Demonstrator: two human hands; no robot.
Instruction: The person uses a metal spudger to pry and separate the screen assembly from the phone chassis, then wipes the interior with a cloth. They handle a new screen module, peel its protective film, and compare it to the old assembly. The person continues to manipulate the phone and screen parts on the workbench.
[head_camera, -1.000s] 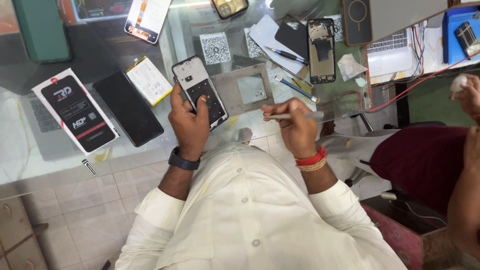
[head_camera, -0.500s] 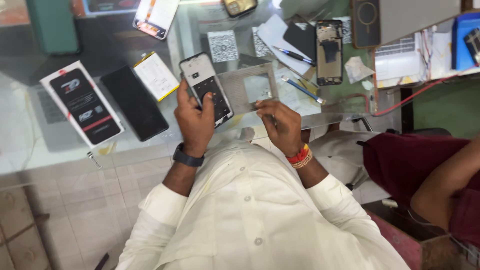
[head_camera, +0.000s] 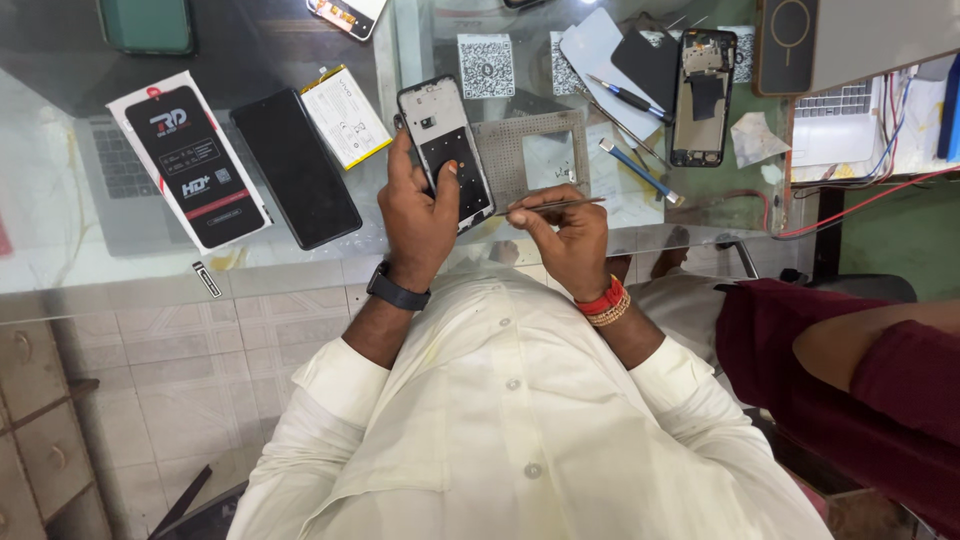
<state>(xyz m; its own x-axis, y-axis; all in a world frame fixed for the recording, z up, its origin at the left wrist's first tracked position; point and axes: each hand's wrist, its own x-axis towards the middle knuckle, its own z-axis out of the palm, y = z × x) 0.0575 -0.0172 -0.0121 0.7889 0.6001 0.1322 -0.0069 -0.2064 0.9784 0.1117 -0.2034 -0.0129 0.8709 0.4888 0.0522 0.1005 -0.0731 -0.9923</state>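
Glass table (head_camera: 300, 255) cluttered with phone parts, head view. Left hand (head_camera: 420, 210) grips a phone frame (head_camera: 445, 150) upright above the table edge, thumb on its dark panel. Right hand (head_camera: 565, 235) pinches metal tweezers (head_camera: 550, 206), tip near the frame's lower edge. Black screen (head_camera: 295, 165), boxed display (head_camera: 185, 160), battery (head_camera: 345, 115) lie left.

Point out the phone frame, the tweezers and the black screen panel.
phone frame (head_camera: 440, 135): head view, upper middle of frame.
tweezers (head_camera: 560, 205): head view, metal shaft.
black screen panel (head_camera: 295, 165): head view, glass centre.

Black-red box (head_camera: 188, 160) beside dark screen (head_camera: 296, 167)
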